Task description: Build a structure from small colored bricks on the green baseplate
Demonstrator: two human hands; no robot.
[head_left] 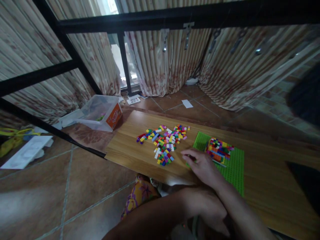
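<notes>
My right hand (201, 164) is over the wooden table at the left edge of a green baseplate (237, 166). Its thumb and fingertips come close together in a pinch. Whatever may be between them is too small to make out. Just beyond this hand, a multicoloured brick build (218, 149) sits on the baseplate. Left of the fingertips, loose toy bricks (166, 141) of many colours are spread out. My left hand (210, 206) rests low by the table's near edge, partly under my right forearm, with its fingers hidden.
A clear plastic box (96, 111) with an orange label stands on the floor beyond the table (125, 146). Black metal bars (160, 23) cross above. A dark flat object (305, 180) lies at the right. White paper (187, 103) lies on the tiles.
</notes>
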